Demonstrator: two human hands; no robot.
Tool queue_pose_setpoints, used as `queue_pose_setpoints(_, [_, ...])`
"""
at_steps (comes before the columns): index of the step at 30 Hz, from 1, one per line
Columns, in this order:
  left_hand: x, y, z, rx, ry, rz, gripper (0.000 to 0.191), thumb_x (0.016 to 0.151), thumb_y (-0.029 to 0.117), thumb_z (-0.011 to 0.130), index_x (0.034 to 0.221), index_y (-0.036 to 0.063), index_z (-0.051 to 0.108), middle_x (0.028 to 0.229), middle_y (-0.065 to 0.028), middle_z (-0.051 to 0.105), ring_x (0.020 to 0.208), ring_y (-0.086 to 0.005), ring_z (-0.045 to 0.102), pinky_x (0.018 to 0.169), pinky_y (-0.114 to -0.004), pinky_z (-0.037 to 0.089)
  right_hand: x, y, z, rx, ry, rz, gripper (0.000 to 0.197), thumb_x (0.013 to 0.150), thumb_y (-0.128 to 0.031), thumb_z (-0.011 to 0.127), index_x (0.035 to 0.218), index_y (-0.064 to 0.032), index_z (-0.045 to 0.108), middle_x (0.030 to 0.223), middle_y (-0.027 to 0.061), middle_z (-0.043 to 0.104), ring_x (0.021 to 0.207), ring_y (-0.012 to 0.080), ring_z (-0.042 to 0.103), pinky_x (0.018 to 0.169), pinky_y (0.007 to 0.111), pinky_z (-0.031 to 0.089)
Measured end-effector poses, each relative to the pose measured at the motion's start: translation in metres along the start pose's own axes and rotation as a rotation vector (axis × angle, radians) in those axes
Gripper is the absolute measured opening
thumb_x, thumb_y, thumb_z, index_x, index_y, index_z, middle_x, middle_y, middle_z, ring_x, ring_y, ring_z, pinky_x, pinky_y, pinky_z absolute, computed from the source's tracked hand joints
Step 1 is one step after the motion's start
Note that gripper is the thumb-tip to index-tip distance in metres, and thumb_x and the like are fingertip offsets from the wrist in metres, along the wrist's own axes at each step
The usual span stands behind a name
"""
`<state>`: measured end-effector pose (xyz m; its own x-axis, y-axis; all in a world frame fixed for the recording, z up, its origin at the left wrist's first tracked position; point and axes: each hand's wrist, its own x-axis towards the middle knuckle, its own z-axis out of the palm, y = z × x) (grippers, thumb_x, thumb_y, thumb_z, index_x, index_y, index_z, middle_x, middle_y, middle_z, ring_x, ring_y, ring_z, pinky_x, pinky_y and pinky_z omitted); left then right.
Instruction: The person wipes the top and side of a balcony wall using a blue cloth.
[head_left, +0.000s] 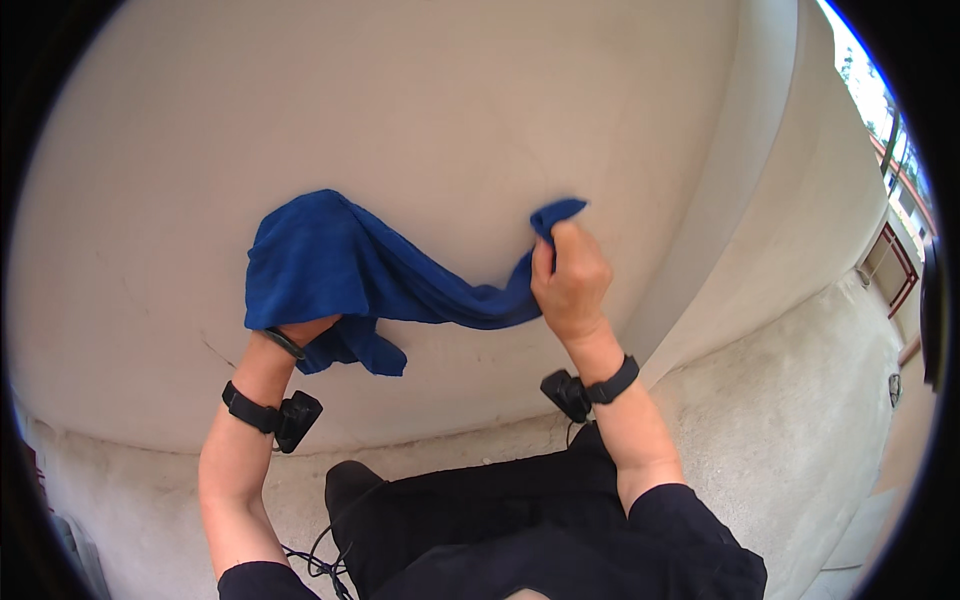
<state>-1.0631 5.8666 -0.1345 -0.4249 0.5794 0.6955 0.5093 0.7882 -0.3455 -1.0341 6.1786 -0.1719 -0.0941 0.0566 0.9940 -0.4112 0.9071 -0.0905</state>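
A blue cloth (307, 262) is stretched between my two hands in front of a pale plastered wall (450, 112). My right hand (577, 277) is closed in a fist around one end, and a short tip of fabric sticks out above the thumb. The other end drapes over my left hand (313, 328), hiding its fingers; only the base of the hand and the wrist show. From there a twisted length sags across to the right fist. A loose flap of the cloth hangs under my left wrist.
A wall corner (720, 180) stands to the right. Both forearms carry strapped black devices (298, 421), and loose black cables (322, 559) hang near my left elbow. Beneath me is a rough concrete floor (787, 420). A red-framed panel (891, 266) appears at far right.
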Motion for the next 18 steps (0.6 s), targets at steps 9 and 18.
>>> queue_pose_setpoints(9, [0.008, 0.008, -0.001, -0.098, 0.014, -0.052, 0.047, 0.082, 0.032, 0.065, 0.124, 0.0118, 0.06, 0.128, -0.0115, 0.059, 0.122, -0.0317, 0.052, 0.105, -0.043, 0.039, 0.116, -0.017, 0.007, -0.074, 0.038, 0.02, 0.017, 0.076, -0.002, 0.063, 0.077, -0.0077, 0.047, 0.064, 0.008, 0.053, 0.06, 0.0306, 0.054, 0.049, 0.041, 0.042])
queue_pose_setpoints(18, [0.009, 0.004, 0.012, -0.074, 0.049, 0.005, 0.052, 0.083, 0.033, 0.067, 0.128, 0.0099, 0.057, 0.132, -0.0137, 0.056, 0.126, -0.0333, 0.049, 0.108, -0.045, 0.035, 0.033, 0.002, -0.004, -0.061, -0.132, -0.046, 0.015, 0.073, -0.002, 0.064, 0.077, -0.0085, 0.051, 0.066, 0.0083, 0.053, 0.062, 0.0287, 0.057, 0.05, 0.04, 0.044])
